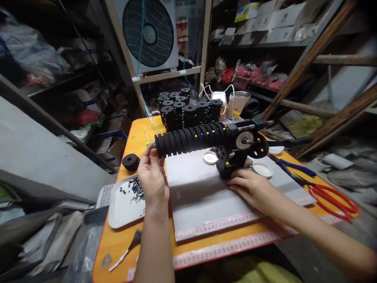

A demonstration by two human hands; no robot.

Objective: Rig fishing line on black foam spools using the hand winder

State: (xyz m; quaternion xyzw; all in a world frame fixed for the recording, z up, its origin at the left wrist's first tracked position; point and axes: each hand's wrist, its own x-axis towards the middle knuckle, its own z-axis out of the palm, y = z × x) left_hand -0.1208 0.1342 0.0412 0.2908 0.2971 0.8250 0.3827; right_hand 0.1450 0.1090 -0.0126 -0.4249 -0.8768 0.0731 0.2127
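Note:
A long row of black foam spools (190, 139) sits on the horizontal shaft of a black geared winding machine (241, 147) on a grey mat (200, 192). My left hand (151, 177) is raised at the free left end of the row, fingertips touching the end spool; its grip is hidden from me. My right hand (250, 188) lies flat on the mat, fingers stretched out against the foot of the machine. A white tray (123, 204) with several small black parts lies just left of my left wrist.
Stacks of black spools (188, 110) stand at the back of the orange table (129, 243). A loose black spool (130, 161), two white lids (210, 157), red scissors (330, 196), blue pliers (294, 167), a small brush (125, 251) and a cup (238, 103) lie about. Cluttered shelves surround the table.

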